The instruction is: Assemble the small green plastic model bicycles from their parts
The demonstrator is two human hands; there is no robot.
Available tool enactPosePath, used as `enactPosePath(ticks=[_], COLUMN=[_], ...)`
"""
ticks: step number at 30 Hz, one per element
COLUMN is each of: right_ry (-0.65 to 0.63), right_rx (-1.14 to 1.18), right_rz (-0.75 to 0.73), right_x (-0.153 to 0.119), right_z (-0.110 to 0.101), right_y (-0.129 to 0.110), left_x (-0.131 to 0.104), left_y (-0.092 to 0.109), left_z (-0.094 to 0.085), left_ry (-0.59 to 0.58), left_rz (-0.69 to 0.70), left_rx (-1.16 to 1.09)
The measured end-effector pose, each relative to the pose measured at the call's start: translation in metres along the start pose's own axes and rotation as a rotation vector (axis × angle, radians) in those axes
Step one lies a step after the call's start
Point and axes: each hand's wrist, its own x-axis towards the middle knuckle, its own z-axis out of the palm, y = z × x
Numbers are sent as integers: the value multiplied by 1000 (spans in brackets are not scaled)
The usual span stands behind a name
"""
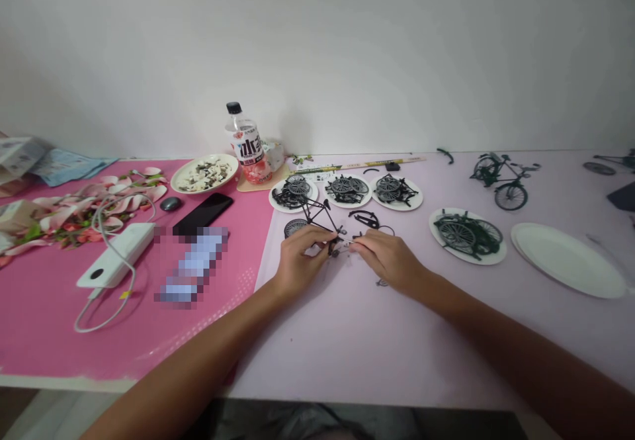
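My left hand [305,258] is closed around part of a black model bicycle frame [317,214], which stands at a tilt over the table with a spoked wheel [294,227] at its left end. Close by on the right, my right hand [385,258] pinches a thin, light-coloured piece [348,240] against the frame; it is too small to name. Just behind the right hand lie loose black bicycle parts [364,219], and another small part [381,282] rests below it. The fingers hide some of the frame's lower end.
Behind my hands stand white plates [419,196] of black bicycle parts. A plate [477,261] of dark green parts, stacked plates [568,258] and an assembled model bicycle [503,178] are at right. A bottle [248,145], bowl [204,188], phone [204,214] and power strip [116,255] are at left.
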Motion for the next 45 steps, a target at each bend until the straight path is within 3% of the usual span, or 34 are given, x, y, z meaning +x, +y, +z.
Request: enactPosePath(ticks=[19, 27, 35, 45], right_ry=[69, 39, -43, -43], right_rx=[55, -2, 59, 149], right_rz=[19, -2, 72, 142], right_x=[2, 1, 1, 1], right_z=[4, 13, 10, 3], right_y=[-3, 7, 5, -4], left_x=[2, 1, 0, 3], left_y=[-4, -5, -3, -2], left_z=[-1, -2, -4, -4], left_ry=[-8, -1, -13, -28], left_rz=[11, -14, -31, 13], left_rx=[27, 40, 41, 63])
